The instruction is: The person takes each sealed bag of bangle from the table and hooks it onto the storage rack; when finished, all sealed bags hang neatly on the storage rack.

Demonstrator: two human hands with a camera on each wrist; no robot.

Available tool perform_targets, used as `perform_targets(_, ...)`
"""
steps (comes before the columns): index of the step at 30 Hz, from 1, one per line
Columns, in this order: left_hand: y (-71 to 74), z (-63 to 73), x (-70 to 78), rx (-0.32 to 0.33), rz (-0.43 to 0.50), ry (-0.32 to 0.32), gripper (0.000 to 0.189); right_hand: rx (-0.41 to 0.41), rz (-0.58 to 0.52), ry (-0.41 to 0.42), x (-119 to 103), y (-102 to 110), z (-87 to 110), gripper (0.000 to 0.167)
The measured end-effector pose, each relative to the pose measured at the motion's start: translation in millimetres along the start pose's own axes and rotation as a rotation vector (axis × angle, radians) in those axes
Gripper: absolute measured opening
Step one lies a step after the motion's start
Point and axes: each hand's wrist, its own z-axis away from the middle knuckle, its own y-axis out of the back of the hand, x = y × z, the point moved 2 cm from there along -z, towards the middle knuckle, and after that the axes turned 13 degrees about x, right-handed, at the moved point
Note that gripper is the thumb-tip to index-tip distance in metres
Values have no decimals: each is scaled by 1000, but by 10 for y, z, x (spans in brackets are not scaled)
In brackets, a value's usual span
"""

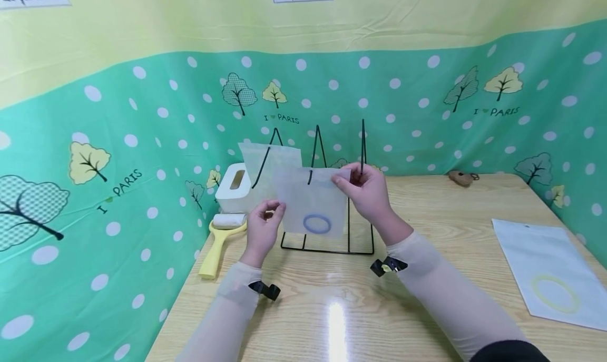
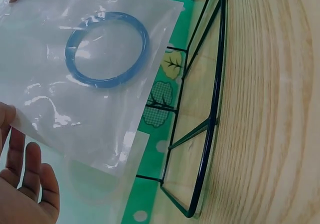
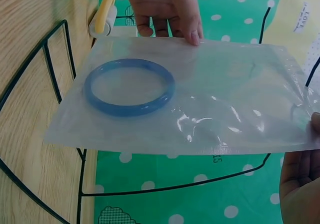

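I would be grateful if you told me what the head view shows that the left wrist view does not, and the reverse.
Only the head view shows the yellow-handled roller and the flat bag with a yellow ring, lying at the right of the table.
Only the left wrist view shows a faint pale ring in the rear bag.
Both show the held bag with its blue ring, the left hand, at least part of the right hand, and the black wire rack.
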Motion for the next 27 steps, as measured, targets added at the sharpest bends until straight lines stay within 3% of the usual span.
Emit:
perform_targets(3, -24, -27, 4, 16, -10, -27, 15, 8, 38, -1, 1, -6, -40, 13)
perform_targets(6, -52, -64, -8, 20, -20, -28, 16, 19, 62, -9, 154, -12, -119, 14)
perform_targets(10, -98, -157, -181, 46, -38, -30, 16, 33, 65, -16, 384, -15, -226, 17)
perform_targets(14, -142, -237, -352, 72, -51, -48, 15, 48, 65, -29, 445, -16, -276, 22)
perform_targets(27, -210, -387, -330, 60, -87, -29, 18, 86, 50, -72, 528, -35, -436, 20)
